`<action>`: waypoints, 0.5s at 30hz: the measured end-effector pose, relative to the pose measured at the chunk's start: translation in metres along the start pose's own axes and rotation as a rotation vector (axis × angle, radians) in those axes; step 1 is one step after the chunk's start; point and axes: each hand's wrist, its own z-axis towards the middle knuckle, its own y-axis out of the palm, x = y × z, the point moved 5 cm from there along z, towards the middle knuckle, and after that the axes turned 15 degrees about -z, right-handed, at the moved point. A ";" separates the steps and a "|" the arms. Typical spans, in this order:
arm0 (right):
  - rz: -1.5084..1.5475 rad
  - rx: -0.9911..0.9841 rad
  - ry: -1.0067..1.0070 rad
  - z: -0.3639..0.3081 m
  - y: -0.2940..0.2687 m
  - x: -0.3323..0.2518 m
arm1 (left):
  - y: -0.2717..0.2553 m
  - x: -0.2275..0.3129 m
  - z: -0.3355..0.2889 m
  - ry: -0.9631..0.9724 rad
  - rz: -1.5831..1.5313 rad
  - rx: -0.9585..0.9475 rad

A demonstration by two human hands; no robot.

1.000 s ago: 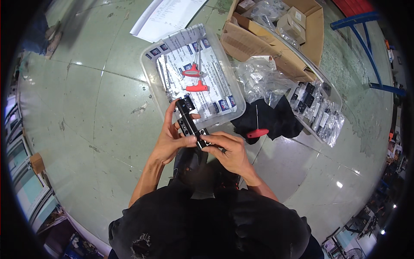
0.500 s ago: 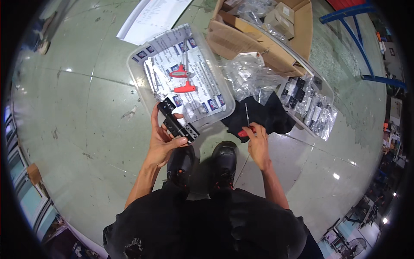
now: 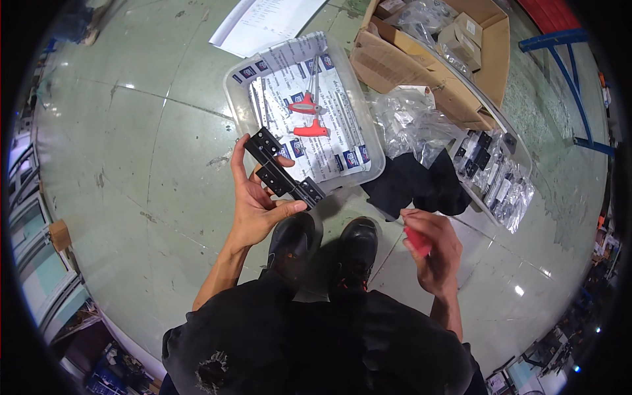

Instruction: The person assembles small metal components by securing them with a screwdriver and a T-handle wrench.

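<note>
My left hand [image 3: 255,209] grips a black metal hinge [image 3: 279,172] with screw holes in its leaves, tilted over the near left corner of a clear plastic tub. Thumb and fingertips press on its two ends. Closed around the red handle [image 3: 417,241] of a hex key, my right hand [image 3: 436,253] is apart from the hinge, to its right. The key's thin shaft is smeared and points up and left. Inside the tub [image 3: 378,172] lie two more red-handled hex keys [image 3: 311,131] and several metal strips [image 3: 262,108] on printed lining.
Black cloth [image 3: 415,187] and clear plastic bags [image 3: 411,122] lie right of the tub. Beyond them are a tray of bagged black parts [image 3: 497,174] and an open cardboard box [image 3: 388,59]. Papers [image 3: 263,26] lie behind the tub; a blue metal frame [image 3: 559,39] stands far right.
My right hand has drawn back from the black cloth, nearer to me and rightward, with the hex key turned leftward. The left hand still holds the hinge. The whole view has shifted.
</note>
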 end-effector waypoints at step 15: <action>-0.014 -0.057 -0.301 0.019 0.013 -0.021 | 0.008 -0.003 -0.005 -0.087 0.080 -0.106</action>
